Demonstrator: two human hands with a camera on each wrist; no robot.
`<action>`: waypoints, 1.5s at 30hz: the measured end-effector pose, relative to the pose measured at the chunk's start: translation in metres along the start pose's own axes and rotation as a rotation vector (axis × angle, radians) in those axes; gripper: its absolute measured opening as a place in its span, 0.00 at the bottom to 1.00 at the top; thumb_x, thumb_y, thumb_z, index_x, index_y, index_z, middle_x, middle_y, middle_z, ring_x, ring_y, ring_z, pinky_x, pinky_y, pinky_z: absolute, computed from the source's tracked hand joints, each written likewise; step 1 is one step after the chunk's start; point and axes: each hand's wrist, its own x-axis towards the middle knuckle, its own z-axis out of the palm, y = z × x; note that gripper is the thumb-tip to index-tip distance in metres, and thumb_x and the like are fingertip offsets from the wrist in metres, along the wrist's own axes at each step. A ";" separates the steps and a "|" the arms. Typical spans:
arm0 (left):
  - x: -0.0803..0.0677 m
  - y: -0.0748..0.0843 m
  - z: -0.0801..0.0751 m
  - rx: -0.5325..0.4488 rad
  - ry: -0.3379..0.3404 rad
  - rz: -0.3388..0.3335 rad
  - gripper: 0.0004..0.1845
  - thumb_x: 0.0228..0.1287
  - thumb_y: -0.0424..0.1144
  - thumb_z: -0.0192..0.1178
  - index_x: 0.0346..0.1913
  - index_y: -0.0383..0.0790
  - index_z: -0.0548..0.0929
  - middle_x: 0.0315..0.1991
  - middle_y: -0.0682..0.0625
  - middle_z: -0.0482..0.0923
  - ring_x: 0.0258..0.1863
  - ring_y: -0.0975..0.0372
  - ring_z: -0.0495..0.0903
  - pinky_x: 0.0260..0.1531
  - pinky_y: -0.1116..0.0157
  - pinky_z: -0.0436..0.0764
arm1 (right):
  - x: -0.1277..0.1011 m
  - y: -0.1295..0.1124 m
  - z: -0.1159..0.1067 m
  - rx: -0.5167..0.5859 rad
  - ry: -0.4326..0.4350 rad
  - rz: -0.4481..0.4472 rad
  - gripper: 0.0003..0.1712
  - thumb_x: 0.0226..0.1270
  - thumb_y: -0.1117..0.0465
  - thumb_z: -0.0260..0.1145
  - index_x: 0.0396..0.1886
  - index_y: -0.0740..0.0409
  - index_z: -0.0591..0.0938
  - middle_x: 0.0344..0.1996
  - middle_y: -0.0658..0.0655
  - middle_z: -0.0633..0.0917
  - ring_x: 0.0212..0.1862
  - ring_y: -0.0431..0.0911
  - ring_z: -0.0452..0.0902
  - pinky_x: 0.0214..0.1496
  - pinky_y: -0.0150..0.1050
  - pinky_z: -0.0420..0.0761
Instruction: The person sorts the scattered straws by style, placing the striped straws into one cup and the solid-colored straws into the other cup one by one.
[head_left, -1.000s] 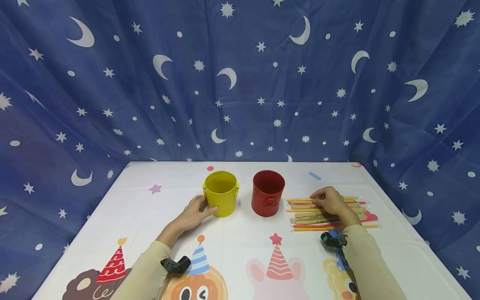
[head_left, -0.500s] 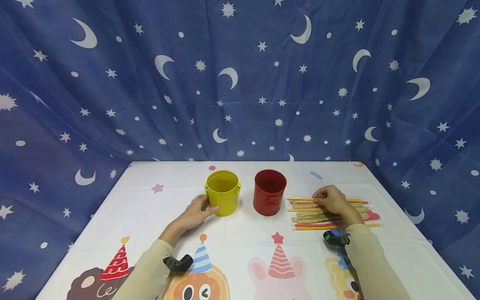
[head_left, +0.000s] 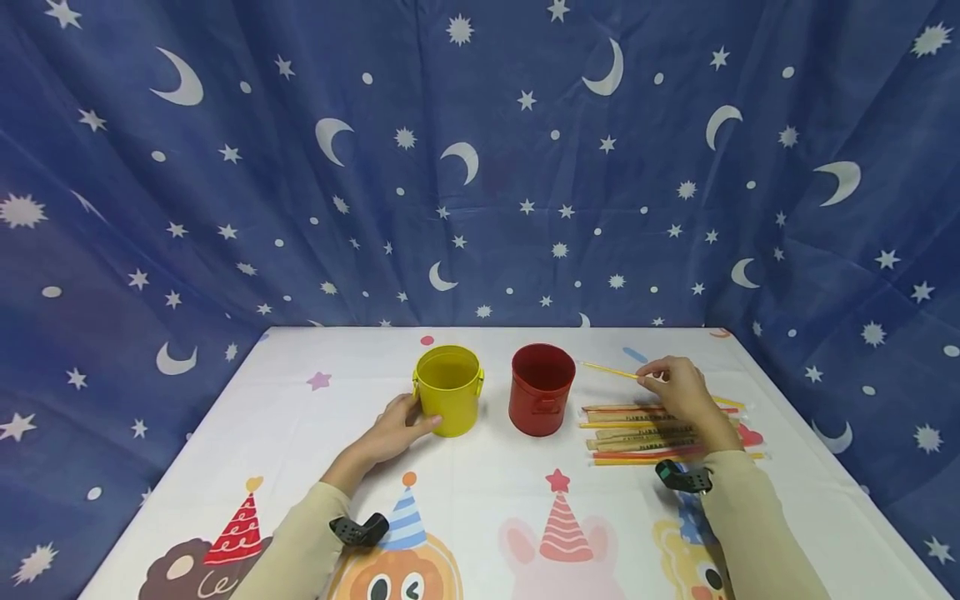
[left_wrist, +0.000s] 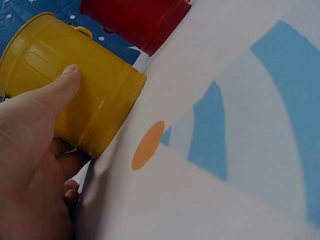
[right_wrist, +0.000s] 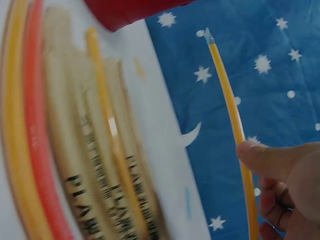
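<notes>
A yellow bucket (head_left: 456, 402) stands upright on the table, and my left hand (head_left: 388, 431) holds its left side. In the left wrist view the thumb lies along the yellow wall, while the other fingers are partly hidden under the bucket's side. My right hand (head_left: 681, 396) pinches a yellow straw (right_wrist: 232, 107) in a clear wrapper between thumb and fingers. That straw is raised over the table, its far end pointing left toward the red bucket (head_left: 537, 405). Below the right hand lies a row of wrapped straws, among them a red straw (right_wrist: 37, 120) and brown paper-wrapped sticks (right_wrist: 65, 130) with black print.
The white tablecloth (head_left: 480, 508) carries printed cartoon animals in party hats. Behind the table hangs a blue curtain (head_left: 495, 208) with white moons and stars. The red bucket stands between the yellow bucket and the straws.
My right hand has lifted one yellow straw off the back of the row, up and slightly to the right. My left hand stays on the yellow bucket. The view has shifted slightly.
</notes>
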 end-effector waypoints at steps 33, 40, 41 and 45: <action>0.005 0.004 0.000 0.038 0.000 -0.008 0.49 0.67 0.67 0.58 0.81 0.42 0.55 0.81 0.39 0.53 0.81 0.43 0.49 0.78 0.35 0.46 | -0.008 -0.096 -0.025 0.658 0.214 -0.272 0.10 0.68 0.71 0.66 0.45 0.77 0.85 0.32 0.42 0.81 0.35 0.38 0.72 0.36 0.24 0.77; 0.001 -0.001 0.000 0.024 0.011 -0.015 0.49 0.67 0.66 0.58 0.80 0.42 0.56 0.81 0.38 0.52 0.81 0.43 0.48 0.78 0.35 0.47 | 0.005 -0.130 -0.031 0.800 0.158 -0.235 0.08 0.70 0.66 0.67 0.44 0.64 0.89 0.33 0.42 0.84 0.39 0.38 0.75 0.43 0.30 0.77; 0.000 -0.002 0.001 0.021 0.013 -0.016 0.49 0.67 0.66 0.59 0.80 0.42 0.56 0.81 0.38 0.52 0.81 0.43 0.48 0.78 0.35 0.47 | 0.006 -0.135 -0.032 0.817 0.151 -0.230 0.07 0.70 0.65 0.68 0.43 0.60 0.89 0.33 0.42 0.85 0.40 0.38 0.76 0.45 0.30 0.77; 0.001 -0.003 0.001 0.021 0.009 -0.013 0.49 0.66 0.66 0.59 0.80 0.41 0.55 0.81 0.38 0.51 0.81 0.42 0.46 0.78 0.35 0.45 | 0.013 -0.157 -0.035 0.938 0.119 -0.229 0.08 0.69 0.66 0.68 0.39 0.50 0.90 0.33 0.43 0.86 0.41 0.38 0.77 0.47 0.28 0.80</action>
